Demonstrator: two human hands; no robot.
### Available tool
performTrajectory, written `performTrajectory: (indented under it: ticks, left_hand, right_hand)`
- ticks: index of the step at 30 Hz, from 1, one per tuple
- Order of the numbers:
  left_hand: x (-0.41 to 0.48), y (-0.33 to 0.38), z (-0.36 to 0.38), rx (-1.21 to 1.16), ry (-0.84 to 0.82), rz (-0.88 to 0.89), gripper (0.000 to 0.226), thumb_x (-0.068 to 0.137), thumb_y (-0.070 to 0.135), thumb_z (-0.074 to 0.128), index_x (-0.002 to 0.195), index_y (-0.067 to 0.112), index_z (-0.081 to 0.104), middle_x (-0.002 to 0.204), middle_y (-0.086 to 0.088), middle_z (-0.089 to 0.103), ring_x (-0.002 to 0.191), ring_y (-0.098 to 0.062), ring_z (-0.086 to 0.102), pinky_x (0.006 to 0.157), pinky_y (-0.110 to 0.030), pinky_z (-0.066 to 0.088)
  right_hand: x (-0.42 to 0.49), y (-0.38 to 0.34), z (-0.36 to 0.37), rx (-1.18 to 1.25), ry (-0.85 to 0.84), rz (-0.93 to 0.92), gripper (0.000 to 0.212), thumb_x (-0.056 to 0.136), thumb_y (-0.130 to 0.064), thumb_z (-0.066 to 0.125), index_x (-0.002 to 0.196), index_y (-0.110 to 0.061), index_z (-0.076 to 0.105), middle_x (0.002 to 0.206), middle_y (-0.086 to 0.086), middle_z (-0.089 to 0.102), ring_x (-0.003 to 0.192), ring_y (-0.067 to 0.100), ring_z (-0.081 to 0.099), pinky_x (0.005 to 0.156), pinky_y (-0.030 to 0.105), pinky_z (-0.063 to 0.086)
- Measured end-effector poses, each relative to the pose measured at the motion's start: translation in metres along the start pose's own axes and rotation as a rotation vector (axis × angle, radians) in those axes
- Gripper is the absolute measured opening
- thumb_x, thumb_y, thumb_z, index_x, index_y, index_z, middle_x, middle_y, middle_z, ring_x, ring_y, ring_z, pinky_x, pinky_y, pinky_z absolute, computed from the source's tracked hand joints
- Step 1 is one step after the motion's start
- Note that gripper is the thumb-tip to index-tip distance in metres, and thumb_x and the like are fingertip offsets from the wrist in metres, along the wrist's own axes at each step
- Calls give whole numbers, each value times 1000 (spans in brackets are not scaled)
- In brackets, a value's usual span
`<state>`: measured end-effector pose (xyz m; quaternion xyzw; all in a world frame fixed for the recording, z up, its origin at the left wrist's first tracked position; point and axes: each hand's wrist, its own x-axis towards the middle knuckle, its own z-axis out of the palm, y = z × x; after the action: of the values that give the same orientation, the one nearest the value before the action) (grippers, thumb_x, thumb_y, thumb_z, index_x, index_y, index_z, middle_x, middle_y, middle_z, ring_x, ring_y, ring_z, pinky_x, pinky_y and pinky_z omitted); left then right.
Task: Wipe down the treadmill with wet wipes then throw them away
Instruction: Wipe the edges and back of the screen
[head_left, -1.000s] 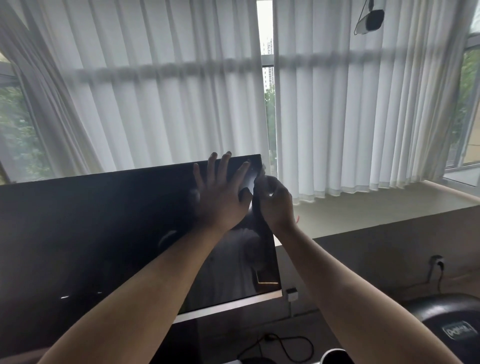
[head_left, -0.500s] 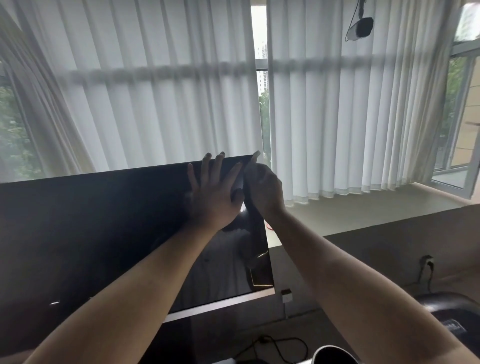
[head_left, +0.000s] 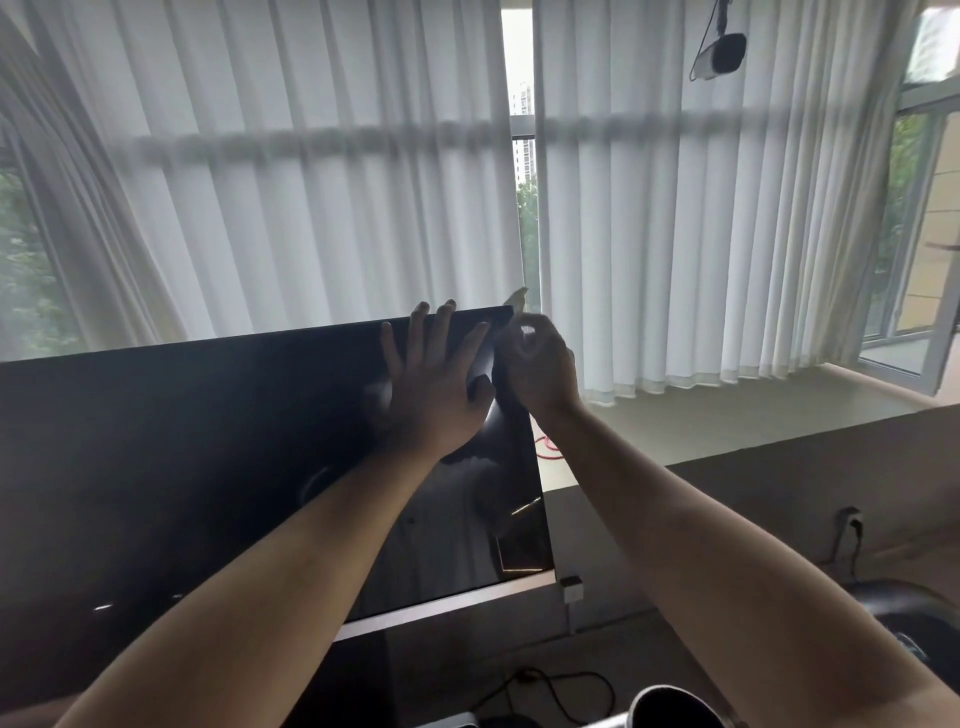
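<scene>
The treadmill's large black glossy screen (head_left: 208, 467) fills the lower left, with a silver strip along its bottom edge. My left hand (head_left: 431, 384) lies flat on the glass near the top right corner, fingers spread and straight. My right hand (head_left: 535, 364) is curled at that same corner, pinching a small pale wet wipe (head_left: 517, 299) whose tip pokes up above the screen's top edge. Most of the wipe is hidden inside the fingers.
White vertical blinds (head_left: 675, 208) and a window ledge (head_left: 727, 415) lie behind the screen. A wall socket with a cable (head_left: 852, 519) sits low right. A dark rounded treadmill part (head_left: 893, 603) and a metal tube end (head_left: 675, 706) are at the bottom right.
My right hand has slid up along the screen's right edge to the top corner, and the wipe's tip now shows above the edge. My left hand stays flat on the glass.
</scene>
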<state>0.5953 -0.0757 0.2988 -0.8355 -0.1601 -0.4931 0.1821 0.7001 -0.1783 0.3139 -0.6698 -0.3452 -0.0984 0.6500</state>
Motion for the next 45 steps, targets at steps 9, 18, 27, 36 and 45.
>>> performTrajectory:
  ticks: [9,18,27,36,45]
  left_hand:
    - [-1,1,1,2,24,1,61,84,33,64,143,28,54,158,-9,38,149,-37,26,118,-66,8]
    - [-1,1,1,-4,52,1,59,83,32,66,141,27,56,157,-9,40,147,-38,29,118,-65,8]
    - [-2,2,0,5,44,4,63,81,31,65,143,27,54,158,-10,39,148,-38,27,118,-65,7]
    - [-4,5,-2,9,-26,16,62,83,32,59,145,28,51,159,-10,36,149,-38,24,119,-65,4]
    - [-4,6,-1,-12,3,1,63,81,31,70,142,24,55,158,-12,38,149,-41,26,117,-67,12]
  right_hand:
    - [-12,15,10,-3,1,-35,30,104,-42,49,110,-19,67,87,-14,67,79,0,62,66,13,44]
    - [-8,12,7,-47,-19,-8,23,102,-35,52,86,-20,61,73,-10,62,66,3,57,54,11,36]
    - [6,-9,8,-7,-65,17,25,104,-30,46,110,-15,65,89,-10,62,83,14,60,65,18,41]
    - [-40,32,9,36,22,18,37,105,-27,45,69,-21,48,64,-8,52,58,4,47,58,25,37]
    - [-12,12,10,85,-24,50,29,105,-33,44,87,-16,59,76,-6,62,68,8,56,55,13,37]
